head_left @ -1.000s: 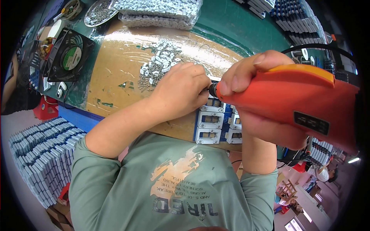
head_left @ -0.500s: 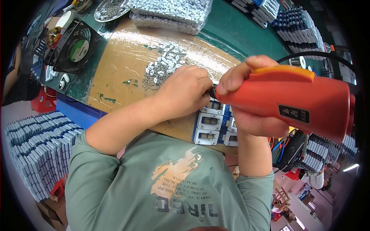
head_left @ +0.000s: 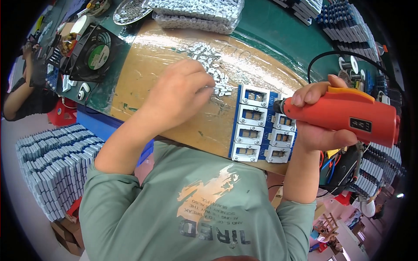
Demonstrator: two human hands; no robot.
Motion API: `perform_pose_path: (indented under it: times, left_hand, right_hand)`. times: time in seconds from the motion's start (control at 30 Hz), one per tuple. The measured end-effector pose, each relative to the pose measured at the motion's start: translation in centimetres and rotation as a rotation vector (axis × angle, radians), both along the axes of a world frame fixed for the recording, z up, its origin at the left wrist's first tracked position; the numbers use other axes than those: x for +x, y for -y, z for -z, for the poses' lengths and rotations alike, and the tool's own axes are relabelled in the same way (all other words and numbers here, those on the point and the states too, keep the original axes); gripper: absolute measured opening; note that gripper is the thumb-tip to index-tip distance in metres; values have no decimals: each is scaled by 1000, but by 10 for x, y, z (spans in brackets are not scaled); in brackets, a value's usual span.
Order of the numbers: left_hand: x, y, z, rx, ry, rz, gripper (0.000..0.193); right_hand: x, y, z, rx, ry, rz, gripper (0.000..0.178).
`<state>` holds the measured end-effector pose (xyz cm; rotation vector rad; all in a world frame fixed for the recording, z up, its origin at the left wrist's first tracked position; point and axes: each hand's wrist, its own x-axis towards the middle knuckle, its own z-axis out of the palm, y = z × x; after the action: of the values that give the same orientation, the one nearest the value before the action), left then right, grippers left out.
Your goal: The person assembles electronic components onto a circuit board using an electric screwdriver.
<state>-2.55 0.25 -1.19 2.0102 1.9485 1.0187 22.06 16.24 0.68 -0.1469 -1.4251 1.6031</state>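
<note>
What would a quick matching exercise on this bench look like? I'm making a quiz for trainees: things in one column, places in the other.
Things:
1. Screwdriver
2. Metal clips
3. Fan
4. Blue tray

Places:
a. Far left of the bench
b. Under the left hand's fingertips
c. In the right hand
d. Near edge of the board, below the screwdriver's tip

Pairs: 1-c, 2-b, 3-a, 4-d
</note>
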Motion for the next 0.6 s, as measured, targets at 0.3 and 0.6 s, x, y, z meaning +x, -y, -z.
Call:
perform_pose_path:
  times: [0.3, 0.6]
  left_hand:
    - [21, 1, 7, -51, -15, 9, 10]
    - [39, -8, 15, -93, -129, 16, 13]
  right_hand:
    - [0, -1, 0, -40, -26, -28, 118]
    - [-1, 3, 0, -109, 4, 44, 140]
